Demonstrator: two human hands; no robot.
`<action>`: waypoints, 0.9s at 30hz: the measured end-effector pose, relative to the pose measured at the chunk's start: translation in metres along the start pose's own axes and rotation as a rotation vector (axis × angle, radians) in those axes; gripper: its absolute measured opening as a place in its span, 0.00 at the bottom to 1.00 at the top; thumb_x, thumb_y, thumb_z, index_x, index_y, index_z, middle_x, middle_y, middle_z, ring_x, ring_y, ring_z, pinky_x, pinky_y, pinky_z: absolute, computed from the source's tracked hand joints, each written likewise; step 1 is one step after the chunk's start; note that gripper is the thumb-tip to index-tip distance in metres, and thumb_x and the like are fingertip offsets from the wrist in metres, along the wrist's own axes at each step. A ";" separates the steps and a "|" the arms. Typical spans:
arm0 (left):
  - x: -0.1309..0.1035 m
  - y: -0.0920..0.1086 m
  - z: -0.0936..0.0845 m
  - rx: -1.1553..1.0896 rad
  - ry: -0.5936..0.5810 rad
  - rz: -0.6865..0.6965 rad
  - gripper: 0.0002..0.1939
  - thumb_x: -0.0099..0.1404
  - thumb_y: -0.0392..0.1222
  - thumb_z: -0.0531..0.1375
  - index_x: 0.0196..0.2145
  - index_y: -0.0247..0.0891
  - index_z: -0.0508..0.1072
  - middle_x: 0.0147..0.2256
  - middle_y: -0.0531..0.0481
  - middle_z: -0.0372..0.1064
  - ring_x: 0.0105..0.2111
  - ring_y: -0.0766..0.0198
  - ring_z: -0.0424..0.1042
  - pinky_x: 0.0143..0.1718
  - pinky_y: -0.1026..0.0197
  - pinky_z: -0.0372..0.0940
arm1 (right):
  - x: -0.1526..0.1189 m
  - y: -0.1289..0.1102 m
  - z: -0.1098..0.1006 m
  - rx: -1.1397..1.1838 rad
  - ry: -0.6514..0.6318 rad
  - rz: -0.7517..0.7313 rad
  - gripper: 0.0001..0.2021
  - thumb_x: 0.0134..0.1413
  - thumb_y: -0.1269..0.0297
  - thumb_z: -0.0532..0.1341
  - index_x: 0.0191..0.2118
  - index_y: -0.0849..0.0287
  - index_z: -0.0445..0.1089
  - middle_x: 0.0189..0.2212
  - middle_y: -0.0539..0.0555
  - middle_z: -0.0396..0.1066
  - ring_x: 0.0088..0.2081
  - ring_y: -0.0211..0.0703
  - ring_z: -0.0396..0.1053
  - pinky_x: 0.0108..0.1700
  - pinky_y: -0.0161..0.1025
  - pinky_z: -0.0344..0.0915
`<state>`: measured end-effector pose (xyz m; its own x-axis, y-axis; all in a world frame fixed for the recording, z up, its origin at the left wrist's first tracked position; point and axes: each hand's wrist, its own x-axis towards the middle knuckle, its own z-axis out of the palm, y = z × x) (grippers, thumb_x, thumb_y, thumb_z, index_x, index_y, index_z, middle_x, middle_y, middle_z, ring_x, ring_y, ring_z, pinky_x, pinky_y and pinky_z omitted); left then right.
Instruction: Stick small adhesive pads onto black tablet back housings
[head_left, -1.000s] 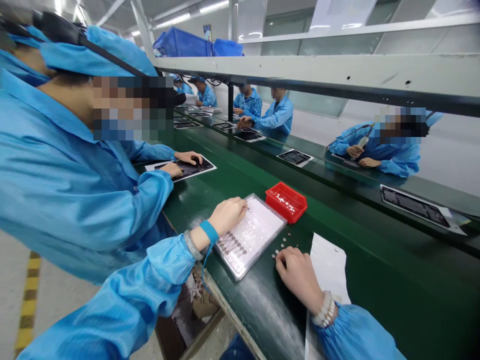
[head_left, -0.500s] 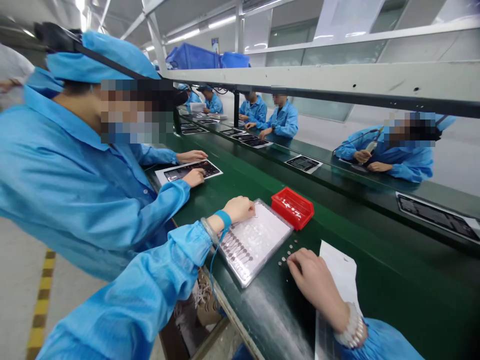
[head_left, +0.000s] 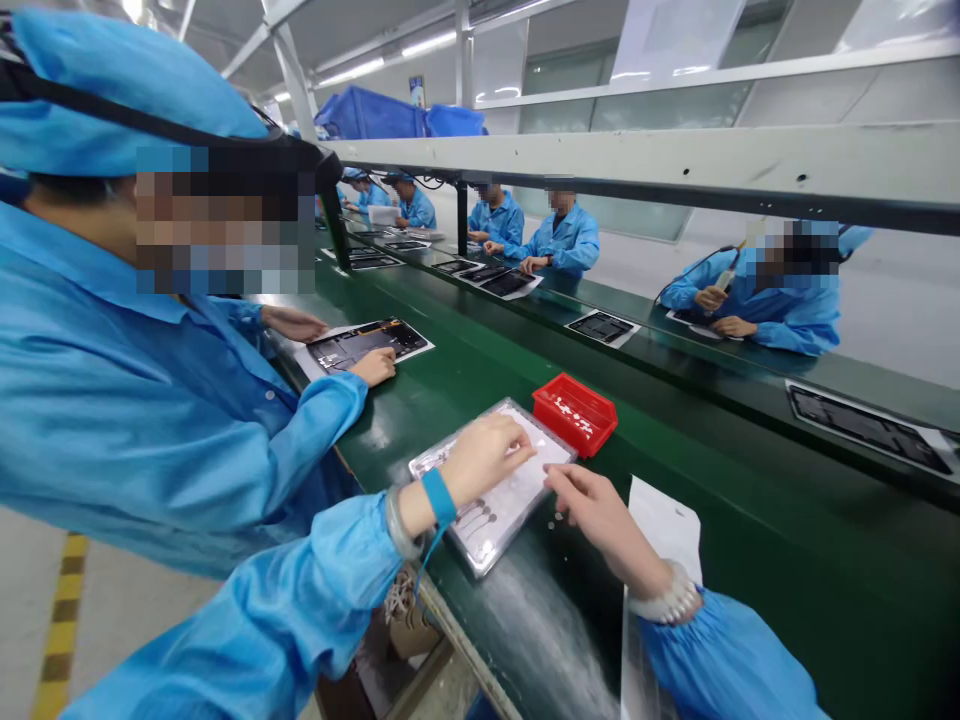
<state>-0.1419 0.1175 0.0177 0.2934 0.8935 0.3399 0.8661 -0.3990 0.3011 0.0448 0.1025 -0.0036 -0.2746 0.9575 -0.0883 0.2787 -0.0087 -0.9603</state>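
My left hand (head_left: 487, 458), with a blue wrist strap, is above a white sheet in a clear flat tray (head_left: 480, 560). Its thumb and fingertips are pinched together; anything between them is too small to make out. My right hand (head_left: 600, 510) hovers at the tray's right edge, its thumb and forefinger also closed and pointing toward the left hand. On the sheet lie several dark round parts with thin tails (head_left: 480, 518), partly covered by my left arm. A few small round discs (head_left: 553, 522) lie on the green bench beside the tray.
A red bin (head_left: 574, 415) holding small white pieces stands behind the tray. White paper (head_left: 664, 520) lies under my right forearm. At left, a co-worker (head_left: 165, 400) handles a black panel (head_left: 367, 345). More panels (head_left: 601, 327) and seated people line the far side.
My right hand has moved up and left to the tray's edge. The left hand has come down and right, nearer to it. The camera view has shifted slightly.
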 end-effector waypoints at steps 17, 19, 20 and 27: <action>-0.021 0.009 0.013 -0.167 0.074 0.166 0.10 0.69 0.35 0.52 0.38 0.39 0.74 0.35 0.51 0.74 0.35 0.66 0.73 0.39 0.66 0.67 | 0.015 -0.005 0.004 0.252 -0.271 0.178 0.17 0.36 0.51 0.67 0.25 0.61 0.68 0.16 0.46 0.65 0.16 0.29 0.57 0.20 0.30 0.53; -0.024 0.007 0.018 -0.112 0.089 0.187 0.11 0.69 0.37 0.51 0.38 0.37 0.73 0.35 0.48 0.74 0.36 0.63 0.73 0.40 0.63 0.66 | 0.014 -0.006 0.002 0.242 -0.271 0.172 0.16 0.36 0.53 0.67 0.26 0.61 0.69 0.16 0.46 0.65 0.17 0.30 0.59 0.20 0.30 0.54; -0.025 0.006 0.020 -0.081 0.093 0.207 0.11 0.70 0.38 0.51 0.38 0.36 0.73 0.36 0.47 0.74 0.37 0.61 0.72 0.41 0.61 0.66 | 0.013 -0.007 0.002 0.234 -0.266 0.169 0.15 0.36 0.54 0.66 0.26 0.61 0.69 0.15 0.45 0.65 0.17 0.30 0.59 0.21 0.30 0.54; -0.031 0.004 0.027 0.074 0.077 0.345 0.11 0.70 0.40 0.51 0.37 0.35 0.72 0.34 0.46 0.73 0.36 0.59 0.72 0.40 0.58 0.65 | 0.014 -0.003 0.003 0.157 -0.227 0.135 0.12 0.40 0.56 0.62 0.23 0.62 0.69 0.11 0.45 0.62 0.16 0.30 0.57 0.22 0.30 0.53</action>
<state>-0.1368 0.0937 -0.0157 0.5450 0.6893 0.4774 0.7489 -0.6562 0.0925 0.0371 0.1147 -0.0027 -0.4480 0.8562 -0.2574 0.1859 -0.1924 -0.9635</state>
